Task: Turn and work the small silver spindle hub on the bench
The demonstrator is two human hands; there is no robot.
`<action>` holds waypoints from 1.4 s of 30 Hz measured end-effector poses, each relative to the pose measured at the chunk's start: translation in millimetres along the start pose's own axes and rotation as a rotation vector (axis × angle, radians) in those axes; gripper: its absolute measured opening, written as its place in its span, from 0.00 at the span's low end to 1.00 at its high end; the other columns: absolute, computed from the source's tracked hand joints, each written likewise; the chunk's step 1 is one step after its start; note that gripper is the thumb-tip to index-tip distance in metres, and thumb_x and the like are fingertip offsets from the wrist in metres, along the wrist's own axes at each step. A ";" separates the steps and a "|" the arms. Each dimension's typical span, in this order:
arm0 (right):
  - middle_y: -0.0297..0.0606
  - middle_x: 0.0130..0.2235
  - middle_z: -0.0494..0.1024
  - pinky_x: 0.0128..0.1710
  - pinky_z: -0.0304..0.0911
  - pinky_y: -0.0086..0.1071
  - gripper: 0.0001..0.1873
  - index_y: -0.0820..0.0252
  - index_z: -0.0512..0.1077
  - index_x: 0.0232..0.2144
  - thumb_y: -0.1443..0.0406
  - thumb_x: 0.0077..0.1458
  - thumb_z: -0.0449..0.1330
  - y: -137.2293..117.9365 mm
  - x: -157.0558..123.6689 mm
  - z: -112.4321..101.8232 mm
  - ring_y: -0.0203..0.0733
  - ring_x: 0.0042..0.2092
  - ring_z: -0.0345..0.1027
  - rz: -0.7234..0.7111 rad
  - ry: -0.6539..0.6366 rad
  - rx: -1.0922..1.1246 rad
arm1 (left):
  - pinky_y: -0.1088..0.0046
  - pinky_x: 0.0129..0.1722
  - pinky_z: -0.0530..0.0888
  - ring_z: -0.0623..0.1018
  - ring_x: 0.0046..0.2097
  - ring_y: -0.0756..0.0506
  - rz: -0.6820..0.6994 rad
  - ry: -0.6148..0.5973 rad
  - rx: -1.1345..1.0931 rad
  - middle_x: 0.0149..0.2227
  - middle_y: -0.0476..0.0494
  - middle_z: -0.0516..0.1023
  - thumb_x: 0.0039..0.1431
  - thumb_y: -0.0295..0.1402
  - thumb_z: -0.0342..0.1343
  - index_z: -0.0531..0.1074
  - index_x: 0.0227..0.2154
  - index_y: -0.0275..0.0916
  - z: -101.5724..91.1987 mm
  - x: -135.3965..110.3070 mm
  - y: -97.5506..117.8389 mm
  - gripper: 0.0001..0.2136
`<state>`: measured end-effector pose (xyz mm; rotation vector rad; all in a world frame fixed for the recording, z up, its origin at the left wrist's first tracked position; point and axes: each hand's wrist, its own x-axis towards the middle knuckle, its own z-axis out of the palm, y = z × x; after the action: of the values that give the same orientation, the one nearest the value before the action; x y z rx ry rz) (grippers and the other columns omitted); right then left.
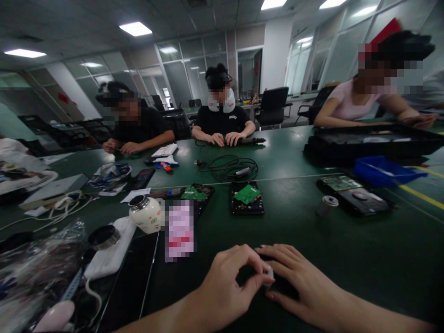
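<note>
My left hand (231, 275) is closed in a pinch, thumb and index finger on a small, shiny, clear or silvery piece (269, 273) whose kind I cannot make out. Beside it my right hand (300, 280) has its fingers stretched out and apart, low over the green table (350, 256). The right fingertips come close to the small piece; whether they touch it I cannot tell. Beyond the hands are an opened hard drive (247, 210) with a green circuit board (247, 194) on top and a small clear jar (328, 206) with a silvery lid.
To the left are a phone (130, 277), a cream mug (147, 215), a white power strip (110, 249) and crumpled plastic bags (41, 273). Another hard drive (364, 199), a blue tray (385, 171) and a coiled cable (225, 169) lie farther off. Three people sit opposite.
</note>
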<state>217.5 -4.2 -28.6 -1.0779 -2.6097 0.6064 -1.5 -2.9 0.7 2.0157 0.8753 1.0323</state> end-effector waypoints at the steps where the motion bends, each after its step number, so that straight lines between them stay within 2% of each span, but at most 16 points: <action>1: 0.40 0.63 0.64 0.61 0.53 0.54 0.24 0.49 0.64 0.57 0.53 0.61 0.56 0.0 0.4 0.2 0.53 0.63 0.56 0.001 0.002 0.002 | 0.72 0.42 0.74 0.80 0.38 0.48 0.006 0.008 0.004 0.35 0.50 0.80 0.55 0.23 0.63 0.69 0.30 0.40 0.0 0.3 0.2 0.08; 8: 0.42 0.62 0.64 0.61 0.54 0.53 0.24 0.50 0.65 0.57 0.54 0.60 0.57 -0.3 0.7 -0.6 0.53 0.63 0.56 -0.006 0.003 0.001 | 0.69 0.42 0.74 0.79 0.40 0.46 -0.047 -0.054 0.043 0.36 0.49 0.79 0.54 0.25 0.64 0.70 0.33 0.40 -4.3 1.8 3.1 0.08; 17: 0.41 0.63 0.64 0.61 0.54 0.53 0.24 0.49 0.64 0.58 0.54 0.60 0.57 -1.2 1.3 -2.8 0.53 0.63 0.56 0.000 -0.003 -0.003 | 0.70 0.42 0.74 0.79 0.39 0.47 -0.044 -0.051 0.029 0.35 0.48 0.79 0.54 0.23 0.61 0.70 0.32 0.40 -5.5 0.1 1.1 0.07; 20: 0.42 0.62 0.65 0.61 0.54 0.51 0.24 0.50 0.65 0.57 0.55 0.60 0.57 -1.4 1.3 -2.5 0.52 0.62 0.57 -0.009 -0.002 0.004 | 0.69 0.44 0.73 0.79 0.42 0.46 -0.003 -0.074 0.061 0.37 0.47 0.79 0.52 0.21 0.60 0.72 0.35 0.40 -6.6 1.7 2.9 0.09; 24: 0.43 0.62 0.65 0.61 0.54 0.50 0.25 0.52 0.65 0.57 0.56 0.59 0.58 -1.1 0.8 -2.1 0.52 0.62 0.58 -0.021 0.013 0.013 | 0.65 0.48 0.72 0.75 0.49 0.42 0.042 -0.012 0.135 0.42 0.43 0.78 0.48 0.24 0.66 0.75 0.38 0.40 -7.0 4.0 2.4 0.13; 29: 0.42 0.61 0.67 0.61 0.54 0.51 0.23 0.51 0.66 0.56 0.57 0.59 0.59 -1.6 0.4 -3.0 0.52 0.62 0.59 -0.021 0.028 0.025 | 0.68 0.42 0.72 0.77 0.40 0.45 0.117 0.065 0.109 0.32 0.48 0.79 0.50 0.26 0.67 0.74 0.31 0.40 -3.5 3.2 1.0 0.08; 33: 0.43 0.61 0.66 0.61 0.54 0.52 0.23 0.51 0.66 0.56 0.57 0.59 0.59 -2.2 -0.2 -4.0 0.53 0.61 0.59 -0.025 0.042 0.036 | 0.68 0.40 0.73 0.78 0.38 0.45 0.003 0.158 0.105 0.34 0.48 0.79 0.53 0.30 0.66 0.73 0.33 0.40 -7.0 4.4 -6.6 0.07; 36: 0.43 0.62 0.65 0.61 0.53 0.53 0.23 0.51 0.67 0.56 0.56 0.59 0.59 -2.4 -0.4 -4.3 0.55 0.62 0.58 -0.021 0.040 0.047 | 0.65 0.42 0.71 0.78 0.40 0.43 -0.126 0.233 0.266 0.35 0.48 0.80 0.55 0.31 0.65 0.73 0.33 0.40 -15.4 10.5 -23.4 0.06; 39: 0.42 0.62 0.64 0.61 0.53 0.54 0.24 0.50 0.66 0.57 0.56 0.59 0.59 -2.8 0.1 -4.4 0.55 0.62 0.57 -0.005 0.020 0.048 | 0.60 0.46 0.69 0.77 0.44 0.41 -0.212 0.148 0.395 0.38 0.49 0.81 0.55 0.27 0.64 0.74 0.34 0.41 -23.0 16.1 -43.7 0.06; 42: 0.41 0.63 0.64 0.61 0.52 0.55 0.23 0.49 0.66 0.56 0.56 0.59 0.58 -3.1 1.0 -5.0 0.55 0.62 0.57 0.003 0.013 0.055 | 0.56 0.49 0.67 0.76 0.48 0.40 -0.233 0.079 0.411 0.41 0.49 0.81 0.54 0.27 0.64 0.75 0.38 0.43 -25.8 17.3 -55.7 0.09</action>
<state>216.8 -4.1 -22.6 -1.0651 -2.5654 0.6658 -29.5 47.4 -26.6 2.1427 1.4222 0.8556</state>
